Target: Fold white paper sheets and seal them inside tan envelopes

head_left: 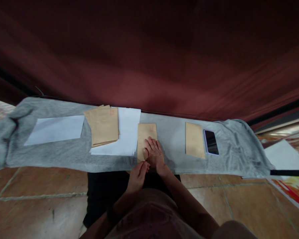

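Observation:
A brown envelope [146, 133] lies on a grey cloth [64, 154] in front of me. My right hand [154, 153] rests flat on its near half, fingers stretched out and pressing down. My left hand [137, 175] sits at the envelope's near edge, its fingertips drawn together and touching that edge beside my right hand. To the left lies a stack of brown envelopes [103, 125] partly over several white sheets [127, 132].
A single white sheet [56, 129] lies at the cloth's left. Another brown envelope [194, 139] and a dark phone [211, 142] lie to the right. A dark red curtain [149, 59] hangs behind. Tiled floor [40, 199] is below, papers [284, 156] at far right.

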A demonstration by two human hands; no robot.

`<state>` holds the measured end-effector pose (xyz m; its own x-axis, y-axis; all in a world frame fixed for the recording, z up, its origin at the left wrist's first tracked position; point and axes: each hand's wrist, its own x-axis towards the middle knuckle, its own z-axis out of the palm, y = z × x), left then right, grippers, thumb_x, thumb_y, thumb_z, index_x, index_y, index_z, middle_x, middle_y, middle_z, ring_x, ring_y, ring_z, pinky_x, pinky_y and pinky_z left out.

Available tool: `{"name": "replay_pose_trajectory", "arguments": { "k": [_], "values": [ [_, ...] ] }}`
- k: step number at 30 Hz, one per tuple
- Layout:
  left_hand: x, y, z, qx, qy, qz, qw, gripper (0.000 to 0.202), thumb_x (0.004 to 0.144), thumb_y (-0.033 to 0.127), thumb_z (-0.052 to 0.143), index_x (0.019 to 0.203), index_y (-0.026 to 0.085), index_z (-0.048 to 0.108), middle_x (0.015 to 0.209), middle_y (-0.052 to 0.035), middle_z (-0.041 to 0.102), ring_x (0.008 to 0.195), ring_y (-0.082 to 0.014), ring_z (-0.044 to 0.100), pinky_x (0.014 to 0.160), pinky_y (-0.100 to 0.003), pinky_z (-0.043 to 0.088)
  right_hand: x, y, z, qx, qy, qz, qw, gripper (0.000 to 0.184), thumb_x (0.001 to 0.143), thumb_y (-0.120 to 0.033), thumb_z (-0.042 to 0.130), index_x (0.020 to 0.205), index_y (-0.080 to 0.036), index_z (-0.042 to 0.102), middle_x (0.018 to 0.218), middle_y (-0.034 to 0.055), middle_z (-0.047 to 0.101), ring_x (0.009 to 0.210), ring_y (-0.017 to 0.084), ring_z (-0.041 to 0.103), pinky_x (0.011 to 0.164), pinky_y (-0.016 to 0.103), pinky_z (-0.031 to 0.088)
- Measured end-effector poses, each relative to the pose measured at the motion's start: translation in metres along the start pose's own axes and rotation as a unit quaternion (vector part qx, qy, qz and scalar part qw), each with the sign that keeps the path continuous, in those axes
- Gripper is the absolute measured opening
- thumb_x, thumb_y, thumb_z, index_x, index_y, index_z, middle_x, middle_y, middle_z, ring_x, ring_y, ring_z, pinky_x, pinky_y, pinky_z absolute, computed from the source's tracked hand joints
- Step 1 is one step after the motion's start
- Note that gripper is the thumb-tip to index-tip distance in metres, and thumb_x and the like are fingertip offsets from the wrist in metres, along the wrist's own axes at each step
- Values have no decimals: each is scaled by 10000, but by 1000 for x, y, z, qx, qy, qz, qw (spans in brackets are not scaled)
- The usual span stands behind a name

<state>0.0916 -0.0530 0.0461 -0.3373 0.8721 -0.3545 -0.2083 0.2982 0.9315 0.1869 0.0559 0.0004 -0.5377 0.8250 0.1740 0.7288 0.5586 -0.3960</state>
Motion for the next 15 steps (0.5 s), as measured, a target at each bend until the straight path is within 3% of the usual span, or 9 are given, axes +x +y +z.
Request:
{"name": "replay_pose_trajectory", "arguments": {
  "k": [2, 4, 5, 9, 15],
  "values": [
    [0, 4, 1, 84, -35, 110, 990, 289, 860, 424, 725, 1053, 212, 762, 1229, -130, 737, 1262, -318, 626, 1158, -440, 421, 0, 3, 1, 3, -14, -6, 1000, 534, 1048, -282, 439, 1572, -183, 409, 1662, 120, 353, 1543, 286, 317, 1256, 549, 256],
    [5, 4, 1, 140, -54, 158, 976, 467, 833, 411, 744, 1255, 215, 697, 1531, -122, 551, 1494, -330, 402, 1273, -472, 218, 0, 5, 2, 5, -27, -4, 1000, 541, 1043, -255, 440, 1579, -201, 396, 1666, 116, 347, 1548, 281, 311, 1251, 553, 262],
    [9, 1, -1, 173, -62, 164, 969, 536, 823, 410, 749, 1309, 202, 664, 1590, -128, 480, 1534, -336, 331, 1288, -488, 155, 0, 6, 2, 6, -29, -1, 1000, 544, 1042, -251, 442, 1582, -205, 391, 1667, 112, 345, 1548, 278, 309, 1252, 550, 261],
    [15, -17, -11, 266, -71, 178, 945, 605, 820, 420, 743, 1359, 169, 632, 1603, -165, 448, 1541, -351, 313, 1300, -485, 80, -1, 4, 2, 3, -11, 1, 1000, 539, 1053, -288, 436, 1581, -187, 394, 1670, 101, 342, 1543, 280, 314, 1263, 531, 239],
    [10, -21, -20, 218, 2, 175, 960, 550, 795, 407, 771, 1278, 161, 680, 1573, -200, 476, 1532, -387, 318, 1293, -518, 96, -5, 6, -2, -4, 23, 35, 999, 522, 1065, -281, 379, 1572, -161, 414, 1644, 114, 392, 1526, 276, 346, 1256, 536, 250]
  ]
}}
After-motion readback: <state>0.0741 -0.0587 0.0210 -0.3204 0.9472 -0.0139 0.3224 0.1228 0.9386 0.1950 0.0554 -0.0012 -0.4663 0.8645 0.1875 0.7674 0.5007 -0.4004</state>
